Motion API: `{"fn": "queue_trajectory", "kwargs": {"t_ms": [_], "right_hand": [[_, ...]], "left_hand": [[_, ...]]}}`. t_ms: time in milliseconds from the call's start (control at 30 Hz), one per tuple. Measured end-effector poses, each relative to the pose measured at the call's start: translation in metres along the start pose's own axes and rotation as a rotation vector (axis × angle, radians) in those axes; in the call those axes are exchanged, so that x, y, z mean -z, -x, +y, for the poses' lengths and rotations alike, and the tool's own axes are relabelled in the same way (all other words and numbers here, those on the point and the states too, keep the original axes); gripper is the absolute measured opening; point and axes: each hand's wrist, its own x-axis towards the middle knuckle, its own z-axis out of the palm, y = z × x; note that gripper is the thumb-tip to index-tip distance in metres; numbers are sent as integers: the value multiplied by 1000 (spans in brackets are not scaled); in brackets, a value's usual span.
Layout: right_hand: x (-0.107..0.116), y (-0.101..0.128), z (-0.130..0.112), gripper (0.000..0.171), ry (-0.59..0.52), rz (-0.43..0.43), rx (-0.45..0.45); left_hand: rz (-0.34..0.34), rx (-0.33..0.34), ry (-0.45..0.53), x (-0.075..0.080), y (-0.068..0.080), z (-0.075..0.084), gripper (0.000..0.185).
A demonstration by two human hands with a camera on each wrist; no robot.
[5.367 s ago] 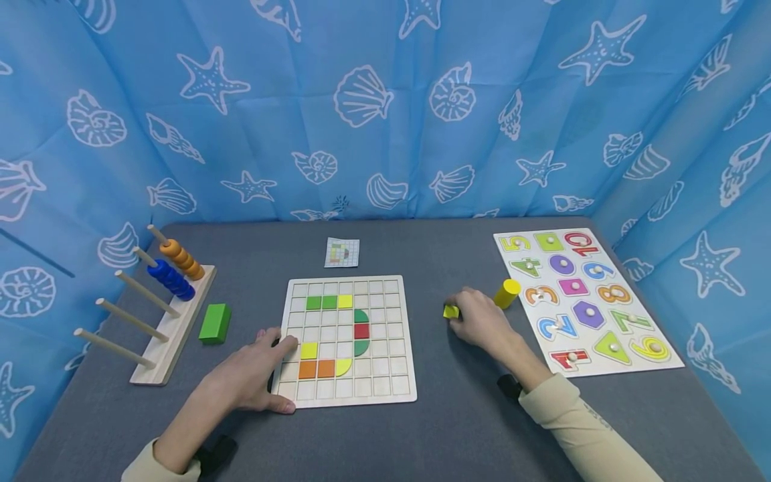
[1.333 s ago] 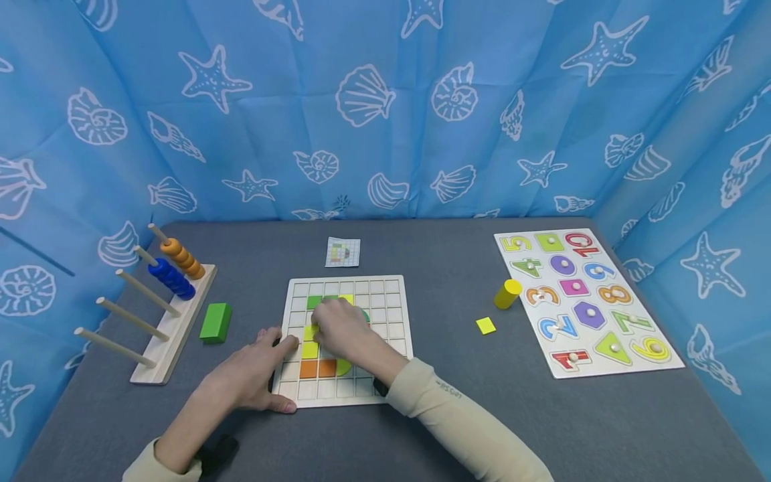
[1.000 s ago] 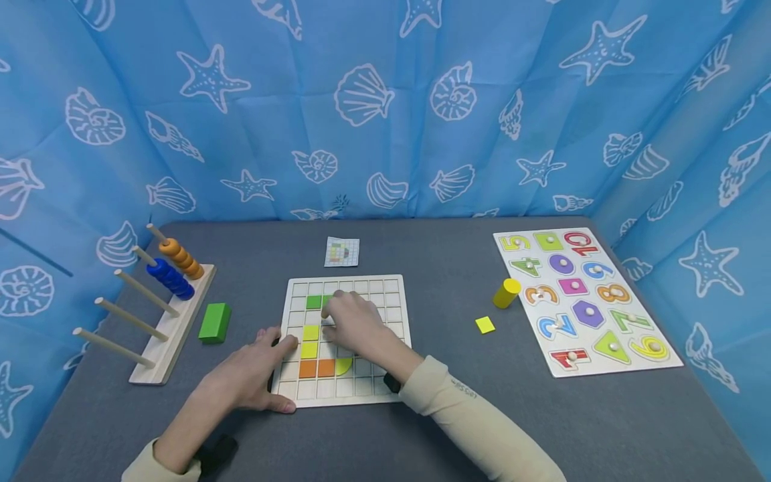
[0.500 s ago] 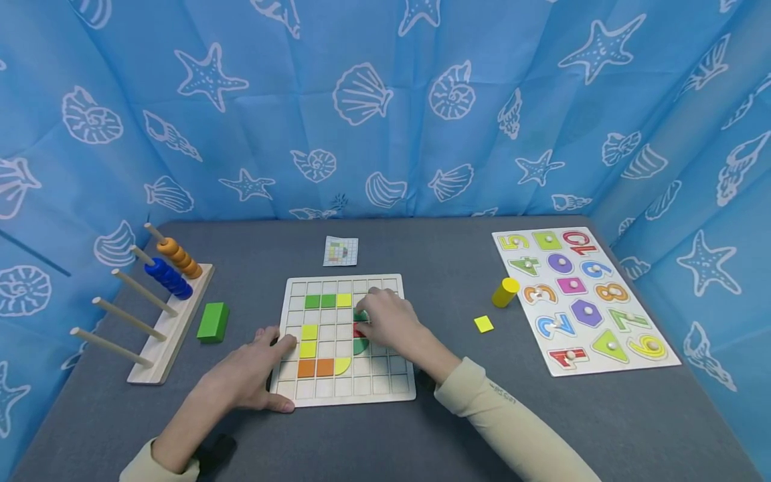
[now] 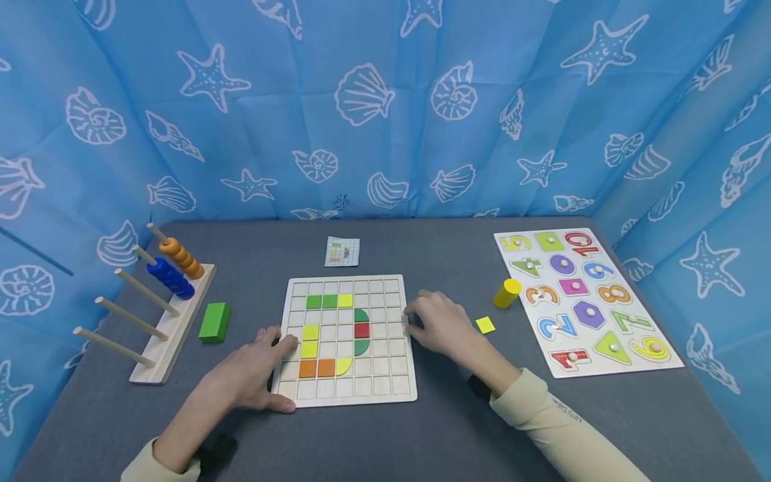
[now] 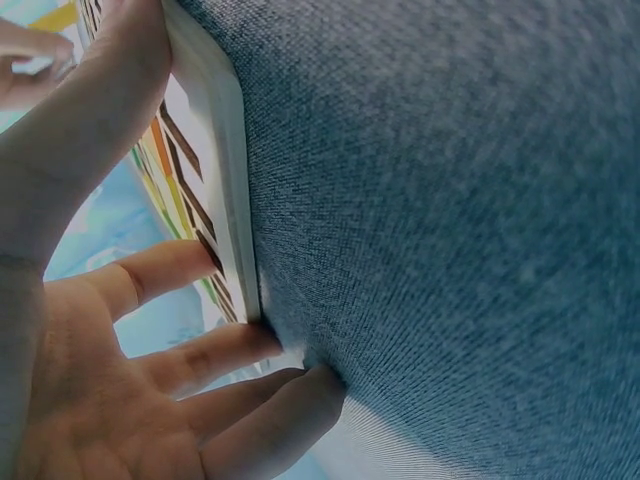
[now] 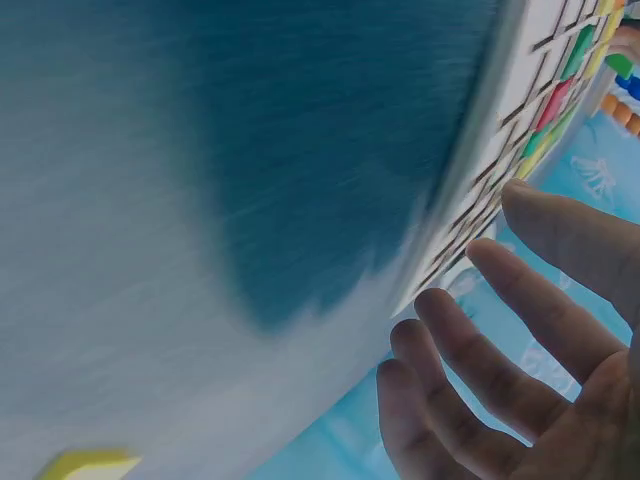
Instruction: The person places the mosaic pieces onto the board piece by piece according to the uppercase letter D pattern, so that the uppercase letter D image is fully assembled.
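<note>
In the head view, a wooden grid board (image 5: 385, 388) bears several coloured tiles: green squares (image 5: 322, 302), yellow squares (image 5: 310, 341), orange squares (image 5: 316, 368), a red square (image 5: 361, 331) and rounded green and yellow pieces. My left hand (image 5: 259, 368) rests at the board's left edge, thumb by the near corner; in the left wrist view the fingers are spread along the edge. My right hand (image 5: 442, 325) hovers at the board's right edge with loosely bent fingers, and the right wrist view shows nothing between them. A loose yellow square tile (image 5: 484, 325) lies to its right.
Behind the board lies a small pattern card (image 5: 342, 252). A wooden peg stand (image 5: 175, 328) with orange and blue beads and a green block (image 5: 215, 323) are at left. A yellow cylinder (image 5: 507, 294) stands beside the number puzzle board (image 5: 632, 348) at right.
A second yellow square now sits above the first at the board's left, set there by my right hand. That hand has since withdrawn rightward. My left hand has stayed in place.
</note>
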Motion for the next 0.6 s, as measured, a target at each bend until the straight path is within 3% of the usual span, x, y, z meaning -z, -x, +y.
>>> {"fn": "queue_trajectory", "kwargs": {"t_ms": [267,600], "right_hand": [[13,31,39,27,75,-31,-53],[24,52,75,33,25,-61,-69]], "left_hand": [[-3,7,-5,-1,-1,-1,103],[15,-1,-12,-1,0,0,102]]}}
